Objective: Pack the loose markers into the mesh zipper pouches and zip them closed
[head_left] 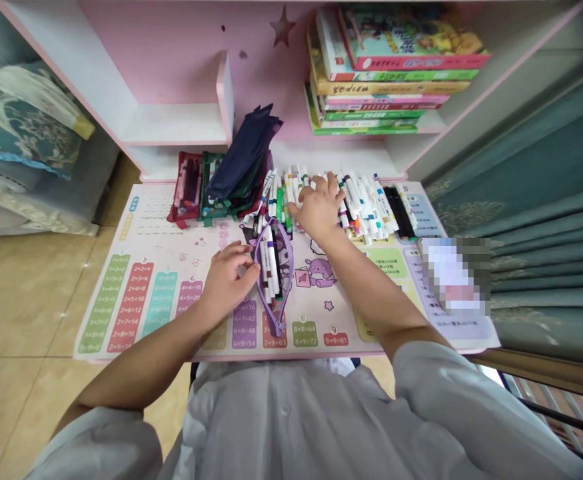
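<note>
An unzipped purple pencil case [290,267] lies lengthwise on the desk in front of me, with several markers [270,263] inside. My left hand [234,273] is at its left edge, thumb and fingers closed on the rim. Behind the case a wide pile of white-barrelled markers [364,207] spreads across the desk. Over the left part of that pile reaches my right hand [321,205], fingers spread and touching the markers; whether one is under the fingertips is hidden. Green markers [280,207] lie just left of it.
Red [187,187] and green mesh pouches [211,210] stand at the back left, with a dark blue pouch [244,157] on top. Stacked books [386,87] fill the right shelf. A blurred phone-like object [448,273] lies at the desk's right edge, near a curtain [531,220].
</note>
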Demonstrator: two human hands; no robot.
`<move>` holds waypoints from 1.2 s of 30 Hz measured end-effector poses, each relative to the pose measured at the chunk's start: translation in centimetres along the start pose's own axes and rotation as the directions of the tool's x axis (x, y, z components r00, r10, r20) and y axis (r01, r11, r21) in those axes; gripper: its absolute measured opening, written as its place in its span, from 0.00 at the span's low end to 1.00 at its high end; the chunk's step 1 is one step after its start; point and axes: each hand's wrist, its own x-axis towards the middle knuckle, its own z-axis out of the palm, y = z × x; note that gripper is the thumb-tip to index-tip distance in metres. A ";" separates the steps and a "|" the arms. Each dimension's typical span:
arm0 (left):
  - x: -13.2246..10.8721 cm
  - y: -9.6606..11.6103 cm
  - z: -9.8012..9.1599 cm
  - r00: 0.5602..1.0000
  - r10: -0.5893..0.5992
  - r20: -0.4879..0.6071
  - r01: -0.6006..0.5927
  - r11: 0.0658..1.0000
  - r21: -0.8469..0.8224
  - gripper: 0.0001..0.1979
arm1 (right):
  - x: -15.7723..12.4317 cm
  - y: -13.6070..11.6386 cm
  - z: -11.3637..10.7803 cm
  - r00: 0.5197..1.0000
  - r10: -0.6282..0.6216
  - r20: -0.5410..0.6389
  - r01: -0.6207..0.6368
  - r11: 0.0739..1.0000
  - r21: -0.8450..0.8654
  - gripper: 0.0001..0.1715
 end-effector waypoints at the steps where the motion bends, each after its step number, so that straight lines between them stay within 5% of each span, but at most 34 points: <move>1: 0.0 0.0 0.0 1.000 -0.001 0.000 0.001 1.000 0.000 0.10 | 0.0 -0.1 0.0 1.000 -0.002 -0.002 0.002 1.000 -0.002 0.19; 13: 0.0 0.2 0.0 1.000 0.005 0.002 -0.005 1.000 -0.007 0.11 | -0.3 -0.7 -1.1 0.997 -0.055 0.057 0.060 0.994 -0.087 0.23; 20: 0.0 0.0 0.0 0.999 0.037 -0.006 -0.037 0.999 -0.011 0.12 | -5.7 -1.8 -8.3 0.980 -0.199 -0.009 0.199 0.980 -0.009 0.16; 25: 0.1 -0.1 0.1 0.998 0.057 -0.014 -0.058 0.998 -0.015 0.12 | -10.0 -2.7 -12.4 0.914 -0.357 0.194 0.363 0.932 0.010 0.13; 30: 0.1 -0.2 0.1 0.998 0.054 -0.019 -0.055 0.998 -0.016 0.12 | -10.9 -4.1 -12.3 0.857 -0.359 0.369 0.410 0.909 -0.069 0.17; 36: 0.1 -0.3 -0.1 0.998 0.059 -0.008 -0.059 0.998 0.002 0.11 | -11.3 -5.5 -10.0 0.829 -0.371 0.419 0.445 0.891 -0.092 0.22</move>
